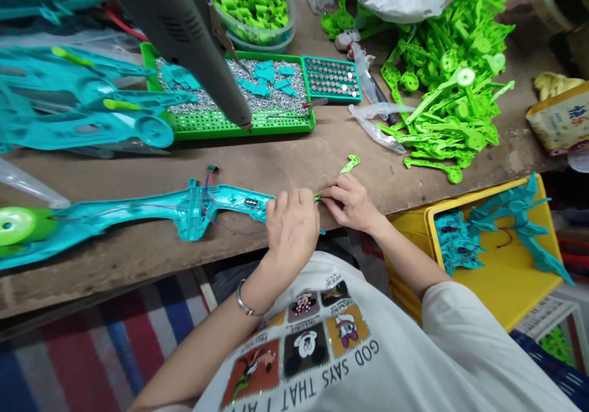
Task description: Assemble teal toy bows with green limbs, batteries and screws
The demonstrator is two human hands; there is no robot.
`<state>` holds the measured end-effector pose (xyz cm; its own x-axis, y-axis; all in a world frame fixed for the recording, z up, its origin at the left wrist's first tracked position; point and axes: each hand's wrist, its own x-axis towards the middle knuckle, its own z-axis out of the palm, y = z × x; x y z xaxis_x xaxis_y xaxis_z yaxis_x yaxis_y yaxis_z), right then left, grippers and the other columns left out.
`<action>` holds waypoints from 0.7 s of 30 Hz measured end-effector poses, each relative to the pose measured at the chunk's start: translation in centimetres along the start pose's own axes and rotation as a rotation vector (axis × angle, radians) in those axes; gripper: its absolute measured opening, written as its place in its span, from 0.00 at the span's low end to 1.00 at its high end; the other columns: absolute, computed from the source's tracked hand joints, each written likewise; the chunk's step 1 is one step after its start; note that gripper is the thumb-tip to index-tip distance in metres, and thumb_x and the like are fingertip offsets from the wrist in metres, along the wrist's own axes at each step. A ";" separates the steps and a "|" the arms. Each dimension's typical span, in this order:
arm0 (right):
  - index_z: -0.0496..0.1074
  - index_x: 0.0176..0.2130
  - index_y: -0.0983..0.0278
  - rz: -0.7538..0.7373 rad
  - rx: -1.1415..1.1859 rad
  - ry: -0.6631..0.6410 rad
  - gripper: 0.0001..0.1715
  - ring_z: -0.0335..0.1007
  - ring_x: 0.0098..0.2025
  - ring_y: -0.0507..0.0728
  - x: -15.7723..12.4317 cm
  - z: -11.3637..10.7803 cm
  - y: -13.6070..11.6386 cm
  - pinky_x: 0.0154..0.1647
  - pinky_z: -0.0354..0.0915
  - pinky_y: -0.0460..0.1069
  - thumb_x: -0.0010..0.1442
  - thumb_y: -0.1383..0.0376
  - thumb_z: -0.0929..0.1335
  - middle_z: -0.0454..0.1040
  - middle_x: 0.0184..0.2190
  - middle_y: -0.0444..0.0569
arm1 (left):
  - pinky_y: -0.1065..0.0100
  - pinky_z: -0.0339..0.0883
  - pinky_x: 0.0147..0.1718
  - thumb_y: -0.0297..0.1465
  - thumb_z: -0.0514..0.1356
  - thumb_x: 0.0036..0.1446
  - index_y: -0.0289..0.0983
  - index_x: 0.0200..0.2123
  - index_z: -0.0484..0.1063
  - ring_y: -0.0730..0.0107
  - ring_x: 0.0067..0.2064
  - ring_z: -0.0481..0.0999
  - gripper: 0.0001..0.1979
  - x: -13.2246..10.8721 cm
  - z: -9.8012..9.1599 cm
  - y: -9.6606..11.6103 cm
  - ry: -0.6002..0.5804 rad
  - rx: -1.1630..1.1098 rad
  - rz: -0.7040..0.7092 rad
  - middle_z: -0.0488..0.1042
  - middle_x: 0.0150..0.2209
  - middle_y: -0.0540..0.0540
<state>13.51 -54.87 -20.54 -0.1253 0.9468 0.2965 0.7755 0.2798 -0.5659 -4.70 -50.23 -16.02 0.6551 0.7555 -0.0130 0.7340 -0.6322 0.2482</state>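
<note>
A long turquoise plastic shell half (133,211) lies open side up along the table's near edge, with thin wires, a small spring-like metal part (251,202) and a green round piece (21,226) at its left end. My left hand (293,220) is closed over the shell's right end, hiding it. Close to its right, my right hand (350,202) is closed, thumb and forefinger pinched at a small green plastic tip. Just beyond those fingers shows a hooked green plastic part (350,164); whether it joins the pinched tip is hidden.
A green tray (239,131) of screws and a turquoise tray (332,96) of small metal pieces stand behind, under a hanging grey power tool (184,31). Green parts (460,93) are heaped right, turquoise shells (78,99) left. A yellow bin (510,283) stands by my right arm.
</note>
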 end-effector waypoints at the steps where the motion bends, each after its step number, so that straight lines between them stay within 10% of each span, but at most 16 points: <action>1: 0.76 0.42 0.61 0.004 -0.009 -0.004 0.07 0.68 0.44 0.59 -0.1 0.1 0.0 0.51 0.67 0.57 0.68 0.68 0.66 0.77 0.42 0.51 | 0.53 0.65 0.42 0.30 0.47 0.70 0.34 0.43 0.70 0.50 0.41 0.76 0.13 -0.1 -0.2 -0.4 0.002 -0.030 -0.001 0.76 0.36 0.36; 6: 0.78 0.43 0.60 0.015 -0.059 -0.022 0.09 0.67 0.45 0.59 -0.3 0.4 0.3 0.50 0.67 0.57 0.70 0.67 0.66 0.77 0.43 0.52 | 0.63 0.67 0.38 0.35 0.55 0.69 0.36 0.58 0.66 0.60 0.39 0.79 0.17 -0.4 -0.7 -3.0 -0.002 -0.346 0.065 0.78 0.42 0.42; 21: 0.80 0.45 0.60 0.012 -0.050 -0.110 0.11 0.68 0.46 0.59 0.7 -1.1 -0.1 0.51 0.67 0.57 0.71 0.62 0.67 0.75 0.42 0.52 | 0.64 0.60 0.32 0.44 0.55 0.70 0.42 0.42 0.81 0.64 0.36 0.78 0.17 -0.9 0.0 -3.4 0.055 -0.216 -0.023 0.78 0.36 0.45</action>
<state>14.03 -54.44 -19.42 -0.1804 0.9626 0.2021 0.8072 0.2623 -0.5288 -7.78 -48.80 -16.88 0.6238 0.7810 0.0304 0.6891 -0.5679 0.4502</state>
